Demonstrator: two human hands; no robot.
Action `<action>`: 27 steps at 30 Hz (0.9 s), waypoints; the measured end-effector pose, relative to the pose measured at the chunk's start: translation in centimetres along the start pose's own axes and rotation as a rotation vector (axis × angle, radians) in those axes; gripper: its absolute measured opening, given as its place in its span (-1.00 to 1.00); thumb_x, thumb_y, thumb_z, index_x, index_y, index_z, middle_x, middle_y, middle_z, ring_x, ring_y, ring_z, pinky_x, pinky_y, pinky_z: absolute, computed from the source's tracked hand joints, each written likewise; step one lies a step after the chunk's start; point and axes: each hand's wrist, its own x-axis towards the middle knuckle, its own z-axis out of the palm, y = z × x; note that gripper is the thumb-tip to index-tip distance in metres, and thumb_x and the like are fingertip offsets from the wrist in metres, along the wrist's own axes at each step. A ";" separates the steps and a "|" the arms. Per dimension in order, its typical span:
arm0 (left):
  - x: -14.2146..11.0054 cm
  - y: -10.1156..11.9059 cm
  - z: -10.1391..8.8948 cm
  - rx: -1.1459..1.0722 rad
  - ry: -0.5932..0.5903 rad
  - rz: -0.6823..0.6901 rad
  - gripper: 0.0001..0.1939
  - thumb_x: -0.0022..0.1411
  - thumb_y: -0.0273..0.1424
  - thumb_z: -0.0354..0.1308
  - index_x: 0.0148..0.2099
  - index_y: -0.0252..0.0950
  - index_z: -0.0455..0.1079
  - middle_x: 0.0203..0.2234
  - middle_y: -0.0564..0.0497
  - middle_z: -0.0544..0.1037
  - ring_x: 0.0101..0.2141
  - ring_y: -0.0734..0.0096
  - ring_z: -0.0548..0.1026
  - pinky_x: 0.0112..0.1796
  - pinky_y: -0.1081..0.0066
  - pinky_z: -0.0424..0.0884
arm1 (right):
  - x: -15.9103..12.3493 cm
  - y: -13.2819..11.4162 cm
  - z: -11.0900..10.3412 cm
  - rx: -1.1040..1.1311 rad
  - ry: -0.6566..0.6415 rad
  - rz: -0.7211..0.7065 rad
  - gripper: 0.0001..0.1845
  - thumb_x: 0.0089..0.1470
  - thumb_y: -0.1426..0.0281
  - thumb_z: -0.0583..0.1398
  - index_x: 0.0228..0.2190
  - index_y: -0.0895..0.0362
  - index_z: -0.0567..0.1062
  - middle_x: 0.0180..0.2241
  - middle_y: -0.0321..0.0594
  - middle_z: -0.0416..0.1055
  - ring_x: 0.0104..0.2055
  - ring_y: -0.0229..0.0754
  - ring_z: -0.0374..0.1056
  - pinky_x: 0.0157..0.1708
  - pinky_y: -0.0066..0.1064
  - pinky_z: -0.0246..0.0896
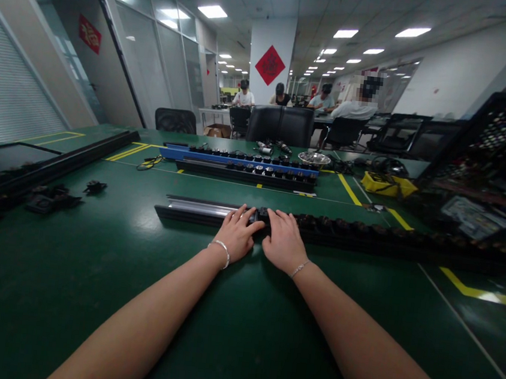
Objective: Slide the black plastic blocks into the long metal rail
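A long black rail (196, 211) lies across the green table (88, 293) in front of me, its right part carrying a row of small dark fittings (348, 227). My left hand (236, 236) rests on the rail with its fingers curled around a small dark piece at the end of that row. My right hand (282, 239) lies right beside it, fingers bent over the same spot. Both wrists wear thin bracelets. What sits under the fingertips is hidden.
A second rail assembly on a blue strip (242, 163) lies further back. Loose black parts (53, 197) lie at the left, a metal bowl (314, 158) and yellow box (387, 184) at the back, a black crate (491, 160) at right. Several people sit at far tables.
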 end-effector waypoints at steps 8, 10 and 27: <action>0.1 0.0 0.1 0.025 -0.009 0.003 -0.39 0.10 -0.42 0.07 0.20 0.04 0.15 0.25 -0.08 0.07 0.22 -0.03 0.00 0.11 0.01 0.04 | -0.1 -0.1 0.1 0.048 -0.067 -0.041 -0.30 -0.10 0.50 0.03 0.14 0.37 0.17 0.12 0.05 0.23 0.20 -0.03 0.02 0.21 -0.15 -0.17; 0.1 0.1 0.1 0.034 -0.011 -0.006 -0.40 0.10 -0.42 0.07 0.20 0.03 0.16 0.25 -0.09 0.06 0.22 -0.03 0.01 0.10 0.01 0.05 | -0.1 -0.1 0.0 0.049 -0.070 -0.040 -0.30 -0.10 0.50 0.03 0.14 0.35 0.17 0.12 0.04 0.23 0.20 -0.03 0.02 0.21 -0.14 -0.18; 0.2 0.4 -0.3 0.028 -0.039 -0.092 -0.43 0.10 -0.39 0.05 0.19 -0.02 0.18 0.25 -0.04 0.09 0.21 0.03 0.04 0.10 0.07 0.08 | 0.0 0.3 0.0 0.061 -0.078 -0.044 -0.29 -0.13 0.53 0.04 0.14 0.22 0.19 0.12 -0.08 0.25 0.17 -0.08 0.06 0.18 -0.18 -0.12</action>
